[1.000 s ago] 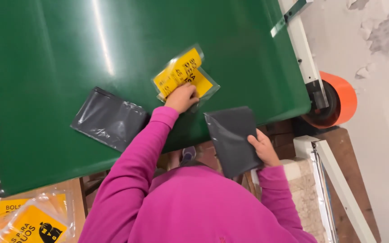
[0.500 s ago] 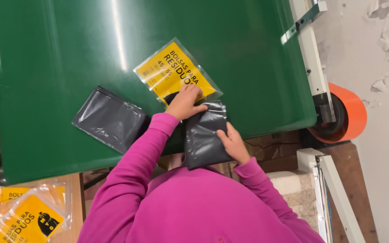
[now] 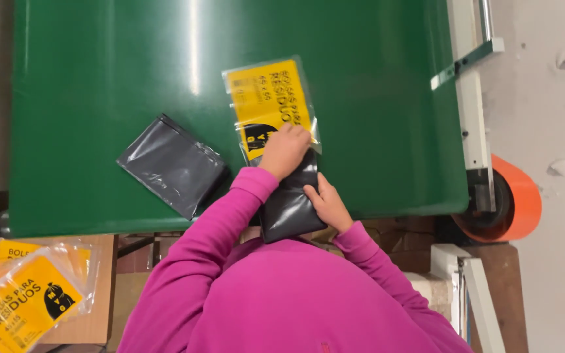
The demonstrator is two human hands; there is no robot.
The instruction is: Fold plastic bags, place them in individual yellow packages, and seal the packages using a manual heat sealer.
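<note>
A clear packet with a yellow label (image 3: 269,98) lies flat on the green table (image 3: 99,78). My left hand (image 3: 284,151) pinches the packet's near, open end. Just below it is a dark grey folded plastic bag (image 3: 289,206). My right hand (image 3: 327,202) grips the bag's right edge and holds its top end against the packet's mouth, under my left hand. I cannot tell how far the bag is inside. Pink sleeves cover both of my arms.
A second dark grey folded bag (image 3: 171,165) lies on the table to the left. A stack of yellow-labelled packets (image 3: 24,301) rests on a wooden board at bottom left. A white metal frame (image 3: 469,98) and an orange roll (image 3: 521,196) stand at the right.
My right hand brought the dark bag from the table's near edge up to the packet's mouth. My left hand stayed on the packet's end.
</note>
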